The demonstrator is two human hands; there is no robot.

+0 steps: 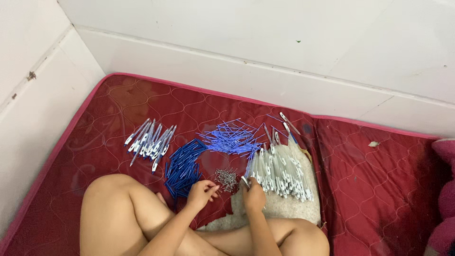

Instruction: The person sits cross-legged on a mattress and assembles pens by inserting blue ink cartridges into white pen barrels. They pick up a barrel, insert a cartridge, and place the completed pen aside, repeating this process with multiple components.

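Observation:
My left hand [202, 192] hovers with fingers pinched near a small heap of tiny metal springs [226, 178], beside a pile of dark blue pen barrels [182, 167]. My right hand [253, 193] holds a white pen part [245, 181] at the edge of a big pile of white and clear pen parts [283, 170]. Thin blue ink refills [232, 138] lie in a loose heap further out. A row of assembled pens [150, 140] rests to the left.
I sit cross-legged on a red quilted mattress [369, 189] pushed into a white wall corner [95, 61]. My knees [111, 199] fill the near edge. A pale cloth [284, 208] lies under the white parts. A pink soft object [443, 189] sits at the right edge.

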